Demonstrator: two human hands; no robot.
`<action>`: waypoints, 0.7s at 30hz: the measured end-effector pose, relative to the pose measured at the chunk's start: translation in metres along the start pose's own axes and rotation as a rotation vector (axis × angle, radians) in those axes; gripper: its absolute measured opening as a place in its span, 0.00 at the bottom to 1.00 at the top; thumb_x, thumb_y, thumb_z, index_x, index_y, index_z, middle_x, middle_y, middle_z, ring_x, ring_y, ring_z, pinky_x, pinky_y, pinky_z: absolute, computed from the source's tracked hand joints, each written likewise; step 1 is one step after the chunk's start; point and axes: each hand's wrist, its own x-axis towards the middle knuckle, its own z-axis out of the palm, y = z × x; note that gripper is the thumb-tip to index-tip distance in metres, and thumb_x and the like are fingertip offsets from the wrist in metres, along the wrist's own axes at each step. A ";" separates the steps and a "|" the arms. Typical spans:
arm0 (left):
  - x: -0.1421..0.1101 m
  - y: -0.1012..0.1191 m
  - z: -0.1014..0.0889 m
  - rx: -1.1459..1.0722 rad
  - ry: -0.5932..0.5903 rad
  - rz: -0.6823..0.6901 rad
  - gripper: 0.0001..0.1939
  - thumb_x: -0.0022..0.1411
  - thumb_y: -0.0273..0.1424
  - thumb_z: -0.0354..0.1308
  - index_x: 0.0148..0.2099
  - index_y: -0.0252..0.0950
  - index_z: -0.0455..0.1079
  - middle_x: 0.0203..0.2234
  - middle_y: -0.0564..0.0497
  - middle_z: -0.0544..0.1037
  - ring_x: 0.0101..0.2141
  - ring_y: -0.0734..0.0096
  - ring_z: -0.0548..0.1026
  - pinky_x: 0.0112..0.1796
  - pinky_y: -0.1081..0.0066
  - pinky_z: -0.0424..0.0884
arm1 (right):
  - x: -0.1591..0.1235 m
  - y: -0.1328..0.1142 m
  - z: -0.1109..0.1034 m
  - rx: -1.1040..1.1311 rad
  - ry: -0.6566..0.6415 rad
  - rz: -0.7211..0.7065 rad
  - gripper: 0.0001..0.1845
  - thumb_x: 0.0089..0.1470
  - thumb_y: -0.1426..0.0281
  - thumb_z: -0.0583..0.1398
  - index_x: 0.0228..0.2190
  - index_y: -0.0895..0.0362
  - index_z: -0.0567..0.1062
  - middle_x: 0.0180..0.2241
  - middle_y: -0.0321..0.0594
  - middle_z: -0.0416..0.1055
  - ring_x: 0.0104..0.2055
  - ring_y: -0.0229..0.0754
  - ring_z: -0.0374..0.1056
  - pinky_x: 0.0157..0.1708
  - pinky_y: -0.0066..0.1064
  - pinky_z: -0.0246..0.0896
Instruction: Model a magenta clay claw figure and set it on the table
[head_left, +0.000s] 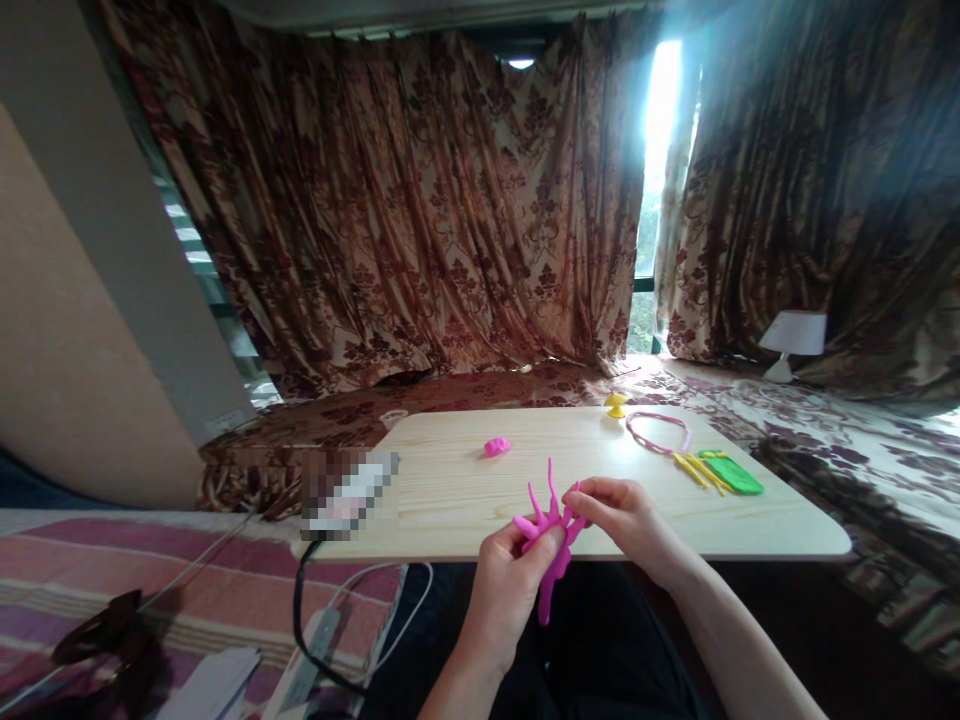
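A bright pink modelling-clay figure (553, 562) with several thin spikes hangs over the table's near edge. My left hand (504, 572) is closed round its middle, thumb pressed on the front. With thumb and fingers together, my right hand (616, 508) pinches one of the spikes on the figure's right side. Beyond the hands, a lump of pink clay (496, 447) lies on the pale wooden table (442, 500).
At the table's right lie a yellow mushroom shape (616, 405), a pinkish ring (637, 437), yellow strips (691, 471) and a green slab (731, 473). A blurred-out device (351, 495) with a black cable (300, 600) sits left. A white lamp (796, 335) stands far right.
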 end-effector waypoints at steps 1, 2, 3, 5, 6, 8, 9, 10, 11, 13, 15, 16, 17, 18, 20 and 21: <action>0.000 0.000 0.000 0.006 0.001 -0.009 0.13 0.50 0.38 0.61 0.31 0.31 0.75 0.19 0.50 0.74 0.23 0.70 0.70 0.27 0.72 0.65 | 0.000 0.000 0.000 0.001 0.000 -0.004 0.14 0.50 0.60 0.60 0.25 0.60 0.75 0.23 0.35 0.70 0.27 0.36 0.63 0.29 0.27 0.58; 0.000 -0.001 0.000 0.013 0.001 -0.016 0.14 0.50 0.38 0.61 0.30 0.31 0.75 0.18 0.49 0.75 0.23 0.69 0.71 0.27 0.72 0.66 | 0.000 0.000 0.000 0.001 0.002 -0.009 0.14 0.49 0.60 0.60 0.24 0.59 0.74 0.23 0.35 0.70 0.27 0.36 0.63 0.29 0.27 0.57; 0.001 -0.001 0.000 0.020 0.001 -0.020 0.14 0.49 0.39 0.61 0.29 0.31 0.75 0.18 0.50 0.75 0.23 0.69 0.71 0.27 0.72 0.66 | 0.000 0.000 0.000 0.000 0.006 -0.014 0.14 0.49 0.60 0.60 0.24 0.59 0.74 0.23 0.34 0.70 0.27 0.36 0.63 0.29 0.27 0.57; 0.001 -0.002 0.000 0.024 -0.001 -0.022 0.14 0.49 0.39 0.61 0.29 0.31 0.75 0.17 0.50 0.75 0.23 0.70 0.71 0.27 0.72 0.66 | 0.000 -0.001 -0.001 -0.002 0.013 -0.019 0.15 0.49 0.60 0.60 0.23 0.60 0.74 0.23 0.34 0.69 0.27 0.35 0.62 0.29 0.27 0.56; 0.002 -0.003 -0.001 0.020 0.000 -0.018 0.14 0.50 0.39 0.61 0.30 0.30 0.75 0.17 0.50 0.75 0.22 0.70 0.70 0.27 0.72 0.65 | -0.001 -0.002 -0.001 -0.002 0.013 -0.019 0.16 0.51 0.59 0.58 0.23 0.60 0.74 0.23 0.34 0.69 0.27 0.36 0.63 0.30 0.27 0.57; 0.003 -0.003 -0.002 0.008 0.017 -0.004 0.14 0.50 0.38 0.61 0.31 0.30 0.75 0.18 0.50 0.75 0.22 0.71 0.70 0.26 0.73 0.65 | -0.003 -0.003 -0.002 0.000 -0.001 -0.006 0.19 0.54 0.58 0.55 0.24 0.60 0.74 0.24 0.36 0.70 0.29 0.37 0.64 0.31 0.28 0.58; 0.003 -0.004 -0.002 0.003 0.030 0.001 0.14 0.50 0.38 0.61 0.30 0.30 0.75 0.18 0.50 0.75 0.22 0.72 0.69 0.26 0.73 0.65 | -0.004 -0.003 -0.003 0.002 -0.010 0.002 0.20 0.55 0.57 0.54 0.26 0.60 0.74 0.25 0.37 0.70 0.29 0.37 0.64 0.32 0.29 0.59; 0.004 -0.004 -0.003 -0.003 0.041 0.005 0.14 0.50 0.38 0.61 0.30 0.30 0.74 0.19 0.49 0.75 0.22 0.72 0.69 0.26 0.73 0.65 | -0.005 -0.003 -0.004 0.001 -0.022 0.010 0.20 0.55 0.57 0.54 0.28 0.60 0.75 0.26 0.37 0.70 0.30 0.38 0.64 0.32 0.29 0.59; 0.004 -0.005 -0.003 -0.010 0.048 0.010 0.13 0.50 0.38 0.61 0.29 0.29 0.74 0.19 0.49 0.75 0.22 0.72 0.69 0.26 0.73 0.65 | -0.006 -0.002 -0.004 0.000 -0.033 0.015 0.19 0.53 0.57 0.55 0.29 0.59 0.75 0.26 0.37 0.70 0.30 0.38 0.64 0.32 0.29 0.59; 0.004 -0.005 -0.003 -0.029 0.047 0.018 0.13 0.51 0.37 0.61 0.28 0.30 0.73 0.21 0.49 0.76 0.23 0.72 0.69 0.27 0.73 0.65 | -0.007 0.001 -0.005 -0.002 -0.042 0.019 0.16 0.50 0.58 0.59 0.30 0.59 0.76 0.25 0.37 0.70 0.29 0.37 0.64 0.30 0.28 0.59; 0.005 -0.006 -0.002 -0.048 0.029 0.020 0.13 0.51 0.37 0.61 0.28 0.30 0.72 0.22 0.49 0.76 0.24 0.72 0.70 0.27 0.73 0.66 | -0.007 0.004 -0.004 0.002 -0.029 0.019 0.16 0.49 0.58 0.60 0.28 0.59 0.76 0.23 0.36 0.69 0.27 0.36 0.63 0.29 0.28 0.58; 0.005 -0.006 -0.002 -0.052 0.023 0.018 0.12 0.51 0.37 0.61 0.29 0.30 0.73 0.22 0.49 0.76 0.24 0.71 0.70 0.28 0.73 0.66 | -0.007 0.006 -0.004 0.006 -0.017 0.021 0.16 0.49 0.59 0.60 0.28 0.59 0.76 0.22 0.35 0.69 0.27 0.36 0.63 0.29 0.28 0.58; 0.005 -0.007 -0.002 -0.054 0.019 0.012 0.12 0.51 0.37 0.61 0.29 0.30 0.73 0.23 0.49 0.76 0.25 0.71 0.71 0.28 0.72 0.67 | -0.007 0.007 -0.003 0.011 -0.005 0.021 0.16 0.50 0.59 0.59 0.27 0.59 0.76 0.22 0.35 0.68 0.26 0.36 0.62 0.29 0.28 0.58; 0.005 -0.007 -0.003 -0.053 0.017 0.006 0.12 0.51 0.37 0.61 0.30 0.30 0.73 0.23 0.49 0.76 0.25 0.71 0.71 0.29 0.72 0.67 | -0.007 0.007 -0.003 0.016 0.005 0.020 0.16 0.50 0.58 0.59 0.27 0.59 0.76 0.21 0.35 0.68 0.26 0.36 0.62 0.29 0.28 0.58; 0.006 -0.010 -0.005 -0.057 0.013 0.006 0.12 0.51 0.37 0.61 0.31 0.31 0.73 0.23 0.49 0.77 0.26 0.71 0.71 0.29 0.72 0.67 | -0.008 0.007 -0.003 0.032 0.014 0.017 0.16 0.51 0.58 0.58 0.28 0.59 0.76 0.22 0.36 0.68 0.26 0.36 0.62 0.29 0.28 0.59; 0.007 -0.012 -0.006 -0.062 0.008 0.011 0.12 0.52 0.37 0.61 0.31 0.31 0.73 0.24 0.49 0.77 0.26 0.71 0.71 0.29 0.73 0.67 | -0.008 0.007 -0.003 0.042 0.015 0.014 0.16 0.52 0.59 0.58 0.29 0.59 0.75 0.23 0.36 0.68 0.27 0.36 0.63 0.30 0.28 0.59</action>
